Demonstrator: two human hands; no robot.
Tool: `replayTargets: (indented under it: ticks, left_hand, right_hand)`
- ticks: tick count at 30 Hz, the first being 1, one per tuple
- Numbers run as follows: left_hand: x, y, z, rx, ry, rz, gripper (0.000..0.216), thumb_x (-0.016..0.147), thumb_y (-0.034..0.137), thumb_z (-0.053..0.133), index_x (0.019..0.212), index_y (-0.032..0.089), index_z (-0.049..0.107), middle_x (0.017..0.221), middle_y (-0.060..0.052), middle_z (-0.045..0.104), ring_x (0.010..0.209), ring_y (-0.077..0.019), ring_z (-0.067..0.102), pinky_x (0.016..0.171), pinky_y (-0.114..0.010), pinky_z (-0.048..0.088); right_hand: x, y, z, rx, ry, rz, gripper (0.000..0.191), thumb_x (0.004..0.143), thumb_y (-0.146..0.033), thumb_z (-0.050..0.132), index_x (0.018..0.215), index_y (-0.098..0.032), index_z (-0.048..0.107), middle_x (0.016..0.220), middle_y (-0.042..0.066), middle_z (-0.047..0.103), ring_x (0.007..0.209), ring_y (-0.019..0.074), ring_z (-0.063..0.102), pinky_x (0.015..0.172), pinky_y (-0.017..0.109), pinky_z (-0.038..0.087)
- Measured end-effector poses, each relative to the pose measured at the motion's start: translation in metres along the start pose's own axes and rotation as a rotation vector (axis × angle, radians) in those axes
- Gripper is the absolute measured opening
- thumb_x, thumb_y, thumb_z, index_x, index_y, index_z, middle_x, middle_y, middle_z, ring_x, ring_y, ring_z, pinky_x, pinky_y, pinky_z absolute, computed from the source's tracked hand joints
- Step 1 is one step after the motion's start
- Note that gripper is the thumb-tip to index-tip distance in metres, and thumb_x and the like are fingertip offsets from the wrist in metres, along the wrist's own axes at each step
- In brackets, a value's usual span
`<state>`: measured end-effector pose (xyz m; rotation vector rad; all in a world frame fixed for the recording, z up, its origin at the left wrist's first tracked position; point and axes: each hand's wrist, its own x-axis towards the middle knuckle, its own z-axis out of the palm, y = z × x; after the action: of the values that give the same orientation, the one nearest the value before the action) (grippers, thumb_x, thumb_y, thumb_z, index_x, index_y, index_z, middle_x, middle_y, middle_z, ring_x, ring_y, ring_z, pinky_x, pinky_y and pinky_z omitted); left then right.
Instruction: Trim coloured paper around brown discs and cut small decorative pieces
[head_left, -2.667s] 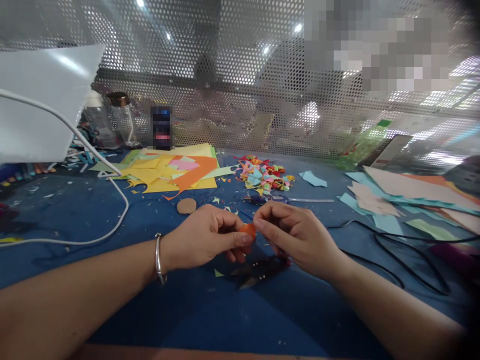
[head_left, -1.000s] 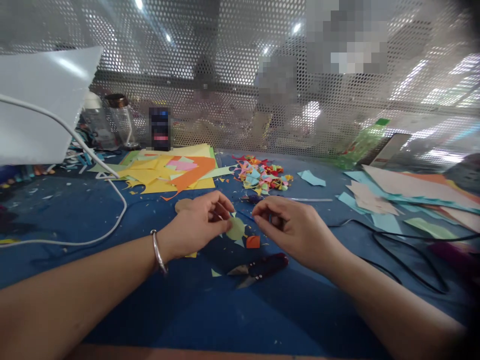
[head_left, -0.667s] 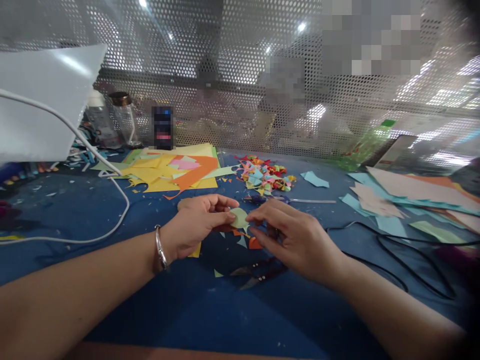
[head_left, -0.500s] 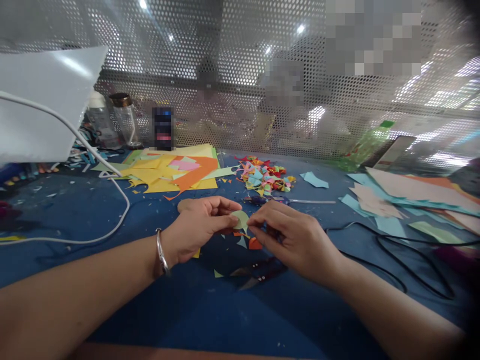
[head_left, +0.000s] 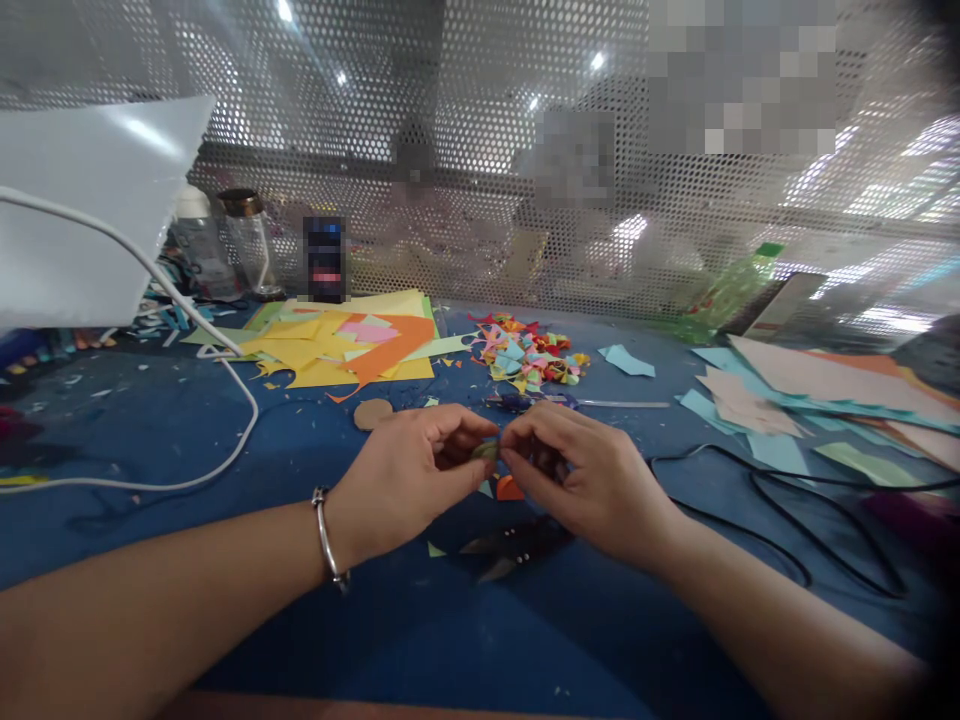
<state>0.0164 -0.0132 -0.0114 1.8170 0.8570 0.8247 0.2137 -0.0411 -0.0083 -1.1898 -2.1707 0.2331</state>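
Observation:
A small pale green paper piece [head_left: 485,451] is pinched between the thumb and fingers of my left hand [head_left: 409,480], mostly hidden by them. My right hand [head_left: 581,465] has its thumb and index fingertips closed together at the piece's right edge, touching it. Under my hands lies an orange paper piece [head_left: 510,488] on the blue table. A pair of dark thread snips [head_left: 517,545] rests below them, blades pointing left. Beyond my left hand sits a round tan disc [head_left: 373,414]. A purple-handled tool with a thin pale shaft [head_left: 622,404] lies behind my right hand.
Yellow and orange paper sheets [head_left: 322,345] lie at the back left, beside a heap of small coloured paper pieces [head_left: 529,350]. A white cable [head_left: 251,390] runs at left, a black cable [head_left: 757,480] at right. A perforated metal screen [head_left: 480,200] rises behind.
My left hand has turned and shifted right and slightly down, bringing both hands' fingertips together. The green paper, which showed its round face, is now mostly covered. The tan disc has come into full view.

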Motion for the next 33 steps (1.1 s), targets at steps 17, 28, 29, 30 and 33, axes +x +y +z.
replayTargets:
  ticks: [17,28,29,30,33]
  left_hand:
    - [0.0007,-0.0001,-0.0030,0.109,0.010,0.078,0.019,0.083,0.016,0.063,0.101,0.017,0.069,0.083,-0.002,0.076,0.074,-0.0155,0.072,0.069,-0.027,0.057]
    - [-0.0018,0.0004,-0.0047,0.298,-0.001,0.156,0.029,0.081,0.015,0.062,0.110,0.021,0.062,0.079,0.003,0.071,0.071,-0.0113,0.067,0.065,-0.023,0.050]
    - [-0.0021,0.0009,-0.0047,0.328,0.001,0.170,0.031,0.080,0.014,0.062,0.110,0.021,0.061,0.080,0.003,0.071,0.072,-0.0114,0.067,0.065,-0.024,0.050]
    - [-0.0023,0.0015,-0.0046,0.351,0.004,0.180,0.032,0.080,0.014,0.063,0.111,0.021,0.061,0.080,0.003,0.071,0.072,-0.0116,0.067,0.066,-0.024,0.049]
    - [-0.0021,0.0031,-0.0037,0.374,0.015,0.188,0.034,0.078,0.014,0.063,0.111,0.022,0.060,0.082,0.004,0.071,0.074,-0.0119,0.068,0.070,-0.025,0.050]
  right_hand:
    - [-0.0014,-0.0012,0.0008,-0.014,0.045,0.027,0.003,0.090,-0.021,0.057,0.091,-0.019,0.060,0.075,0.000,0.059,0.053,0.0094,0.052,0.053,0.022,0.044]
    - [0.0003,-0.0058,-0.0012,0.084,-0.064,0.028,0.012,0.088,-0.015,0.053,0.077,-0.019,0.057,0.069,-0.001,0.057,0.056,0.0101,0.049,0.052,0.021,0.040]
    - [0.0004,-0.0056,-0.0010,0.079,-0.065,0.032,0.013,0.087,-0.015,0.053,0.076,-0.019,0.056,0.068,-0.001,0.056,0.056,0.0103,0.049,0.052,0.021,0.040]
    - [0.0005,-0.0053,-0.0008,0.076,-0.068,0.037,0.013,0.087,-0.015,0.053,0.075,-0.020,0.055,0.068,-0.001,0.055,0.056,0.0104,0.048,0.052,0.021,0.039]
    - [0.0012,-0.0046,-0.0004,0.085,-0.084,0.052,0.013,0.087,-0.015,0.052,0.075,-0.020,0.055,0.068,-0.002,0.054,0.057,0.0105,0.048,0.053,0.022,0.039]
